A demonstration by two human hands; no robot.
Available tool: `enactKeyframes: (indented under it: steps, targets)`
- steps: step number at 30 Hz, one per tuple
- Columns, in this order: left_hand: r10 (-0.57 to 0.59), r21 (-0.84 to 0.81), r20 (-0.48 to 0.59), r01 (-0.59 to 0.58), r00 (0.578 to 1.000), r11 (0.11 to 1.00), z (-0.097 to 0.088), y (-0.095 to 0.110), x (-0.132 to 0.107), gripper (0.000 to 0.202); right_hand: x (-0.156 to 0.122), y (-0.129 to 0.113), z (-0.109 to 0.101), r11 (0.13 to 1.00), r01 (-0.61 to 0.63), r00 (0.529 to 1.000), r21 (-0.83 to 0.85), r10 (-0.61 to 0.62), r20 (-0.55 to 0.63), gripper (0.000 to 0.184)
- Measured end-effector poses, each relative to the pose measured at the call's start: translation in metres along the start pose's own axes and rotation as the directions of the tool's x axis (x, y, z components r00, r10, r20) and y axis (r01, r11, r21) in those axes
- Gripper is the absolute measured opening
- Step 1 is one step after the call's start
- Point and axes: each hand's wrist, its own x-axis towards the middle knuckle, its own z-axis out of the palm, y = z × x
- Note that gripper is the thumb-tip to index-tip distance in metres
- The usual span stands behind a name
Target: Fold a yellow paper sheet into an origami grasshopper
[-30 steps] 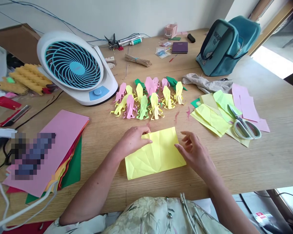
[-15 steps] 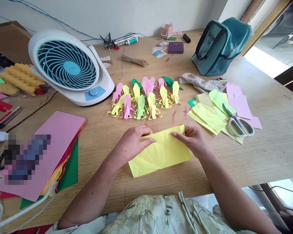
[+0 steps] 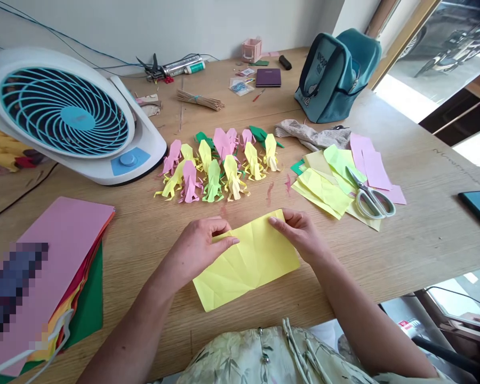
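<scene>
The left hand (image 3: 196,248) pinches the far edge of the creased yellow sheet of paper (image 3: 248,264) between thumb and curled fingers, with the forefinger laid flat along the fold. The right hand (image 3: 304,234) nips the far right corner, fingers close together. The sheet lies askew, folded oblong, on the wooden table (image 3: 404,250), near small folded paper figures (image 3: 220,168)

The creased yellow paper (image 3: 248,261) lies flat on the wooden table, apparently folded to a rectangle, slightly skewed.
</scene>
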Motion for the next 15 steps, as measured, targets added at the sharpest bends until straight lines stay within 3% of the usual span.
enactKeyframes:
  steps: [15]
  targets:
    - [0.004, 0.0, 0.008, -0.004, 1.0, 1.0, 0.0021, 0.0014, 0.0005, 0.023, 0.0041, 0.0029, -0.0009, 0.999, -0.03, 0.999, 0.014, 0.03, -0.042, 0.035]
